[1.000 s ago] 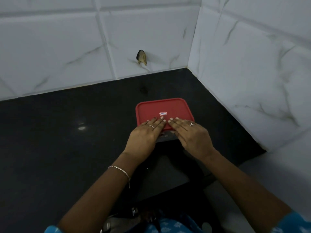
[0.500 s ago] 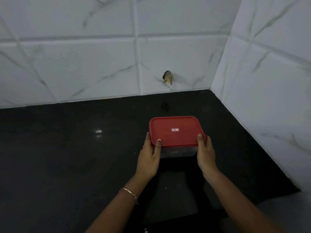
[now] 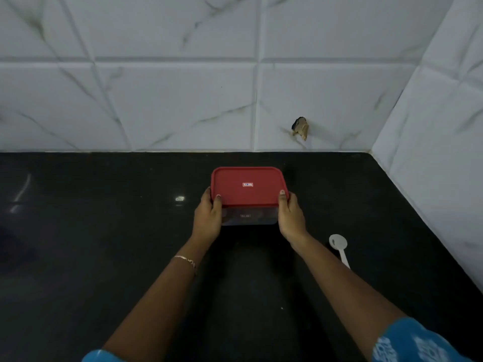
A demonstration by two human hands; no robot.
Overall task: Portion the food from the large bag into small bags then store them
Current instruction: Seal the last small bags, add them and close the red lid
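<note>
A clear plastic container with a red lid (image 3: 248, 185) stands on the black countertop (image 3: 104, 244), a little in front of the back wall. My left hand (image 3: 207, 218) grips its left side, thumb on the lid's edge. My right hand (image 3: 291, 218) grips its right side the same way. What the container holds is hidden by the lid and my hands. No bags are in view.
A white plastic spoon (image 3: 339, 245) lies on the counter to the right of my right forearm. White marble-look tiled walls meet in a corner at the back right. A small broken spot (image 3: 300, 128) shows in the back wall tile.
My hands went from pressing flat on the lid to gripping the container's two sides. The container now stands farther from me, nearer the back wall, and the spoon has come into view.
</note>
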